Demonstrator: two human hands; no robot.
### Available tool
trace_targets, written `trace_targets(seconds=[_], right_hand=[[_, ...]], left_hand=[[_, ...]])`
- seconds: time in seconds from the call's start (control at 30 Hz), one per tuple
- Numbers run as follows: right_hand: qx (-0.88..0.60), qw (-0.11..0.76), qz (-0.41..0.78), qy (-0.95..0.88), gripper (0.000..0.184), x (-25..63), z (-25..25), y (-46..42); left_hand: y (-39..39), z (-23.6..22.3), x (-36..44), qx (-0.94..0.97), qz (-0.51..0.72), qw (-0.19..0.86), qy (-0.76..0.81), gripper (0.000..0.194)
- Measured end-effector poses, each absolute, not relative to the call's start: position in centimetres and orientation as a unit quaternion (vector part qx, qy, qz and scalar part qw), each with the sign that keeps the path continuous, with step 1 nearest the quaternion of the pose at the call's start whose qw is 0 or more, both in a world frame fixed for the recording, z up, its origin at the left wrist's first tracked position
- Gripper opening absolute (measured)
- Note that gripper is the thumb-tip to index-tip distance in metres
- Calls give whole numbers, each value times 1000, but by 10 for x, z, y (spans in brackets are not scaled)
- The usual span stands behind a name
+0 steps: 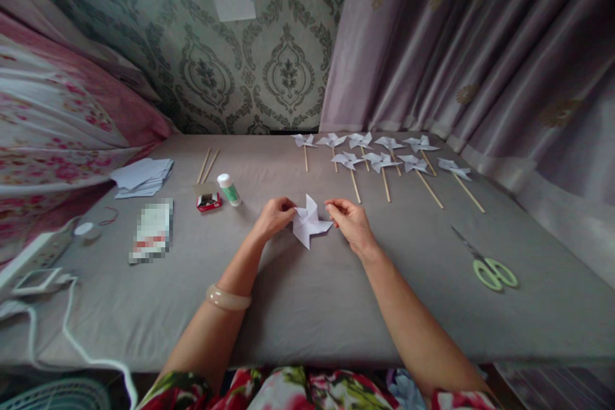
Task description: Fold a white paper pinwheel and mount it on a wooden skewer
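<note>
A white paper pinwheel (309, 223) without a stick is held just over the middle of the table. My left hand (277, 214) pinches its left blade between thumb and fingers. Just right of the pinwheel is my right hand (353, 223), its thumb and forefinger pressed together; anything between them is too small to make out. A glue stick (229, 190) with a white cap stands beyond my left hand. Beside it sits a small red box (209, 201) with its flap up and dark small items inside.
Several pinwheels on sticks (381, 160) lie at the back right. Green-handled scissors (487, 266) rest at right. Two loose sticks (207, 165) and a paper stack (143, 177) are at the back left. A power strip (41, 254) with white cables lies along the left edge.
</note>
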State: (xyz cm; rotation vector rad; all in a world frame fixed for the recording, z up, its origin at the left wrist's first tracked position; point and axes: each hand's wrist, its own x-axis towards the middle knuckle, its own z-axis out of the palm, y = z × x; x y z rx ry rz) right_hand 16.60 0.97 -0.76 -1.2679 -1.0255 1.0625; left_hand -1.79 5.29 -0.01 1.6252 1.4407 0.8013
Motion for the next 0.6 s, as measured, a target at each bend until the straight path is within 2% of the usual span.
trace_targets(seconds=[0.1,0.23,0.37,0.6], right_hand=[[-525,573,456,-433,31,164,-2,7],[-509,586,454,-437,31,161,9,0],[-510,581,412,-482,26,157,17,-8],[-514,545,253,-612,13,150,21,-19]], left_hand=[[44,3,-15,507,433,496,556,12],[32,9,-8,359,522,567,526,29],[24,10,0,311,558,581,504,41],[15,11,11,274,587,624,436,43]])
